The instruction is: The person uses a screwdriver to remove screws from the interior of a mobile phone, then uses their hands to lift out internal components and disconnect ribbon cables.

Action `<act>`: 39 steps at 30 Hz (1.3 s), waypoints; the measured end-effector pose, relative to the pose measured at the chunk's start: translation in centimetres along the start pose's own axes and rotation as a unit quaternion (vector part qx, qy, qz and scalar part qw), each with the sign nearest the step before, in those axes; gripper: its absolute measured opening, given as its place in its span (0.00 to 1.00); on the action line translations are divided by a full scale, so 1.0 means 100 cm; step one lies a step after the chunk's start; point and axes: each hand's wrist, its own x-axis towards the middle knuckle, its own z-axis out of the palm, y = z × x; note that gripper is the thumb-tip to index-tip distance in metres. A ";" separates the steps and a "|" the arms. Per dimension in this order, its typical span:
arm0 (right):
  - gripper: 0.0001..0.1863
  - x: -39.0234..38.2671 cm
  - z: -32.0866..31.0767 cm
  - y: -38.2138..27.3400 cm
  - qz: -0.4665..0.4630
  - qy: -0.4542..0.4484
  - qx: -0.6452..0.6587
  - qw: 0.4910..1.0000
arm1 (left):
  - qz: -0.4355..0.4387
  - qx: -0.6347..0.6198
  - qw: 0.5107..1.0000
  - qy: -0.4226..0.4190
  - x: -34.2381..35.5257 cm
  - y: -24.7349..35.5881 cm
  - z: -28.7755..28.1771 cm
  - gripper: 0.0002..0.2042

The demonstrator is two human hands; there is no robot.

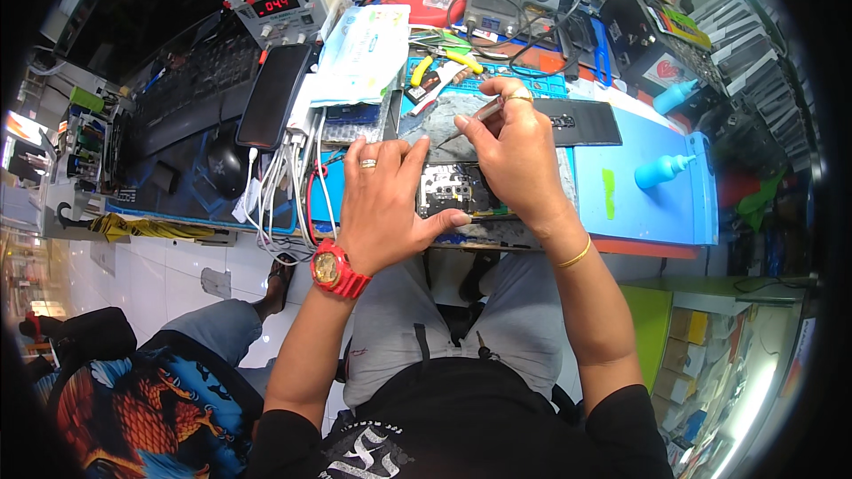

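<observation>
At the worktop's [635, 249] near edge, an opened phone [448, 186] lies flat, innards up, between the two hands. Visible part runs wider left–right than front–back; left end is partly covered, so full long axis can't be told for sure. Left hand [386, 191]: thumb and index spread apart, index beyond the board, thumb over the near edge. Right hand [522, 142]: fingers pinching a slim tool [486, 111] — long axis slanted, tip pointing down-left toward the left index, just beyond the phone; handle end up-right. Contact at tip can't be told. Grey mat [457, 113] behind. Right of the right hand, a black panel [590, 122], long axis roughly left–right, camera end nearest the hand. Further right — blue bottle [661, 172]. White cables [286, 179] left of the left hand.
</observation>
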 end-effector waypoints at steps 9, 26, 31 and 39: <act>0.19 -0.004 0.000 0.005 -0.008 0.011 0.008 1.000 | -0.003 0.003 0.999 -0.039 0.005 0.003 -0.002 0.52; 0.18 -0.024 -0.022 -0.006 -0.005 0.016 0.029 0.999 | 0.011 -0.044 0.999 0.023 -0.002 0.002 -0.003 0.45; 0.18 -0.028 -0.024 -0.005 -0.012 0.006 0.004 1.000 | 0.009 -0.059 0.998 0.023 -0.003 0.002 -0.005 0.43; 0.20 -0.032 -0.026 0.000 -0.041 -0.024 0.021 0.999 | 0.031 -0.070 0.997 0.007 -0.004 0.000 -0.005 0.39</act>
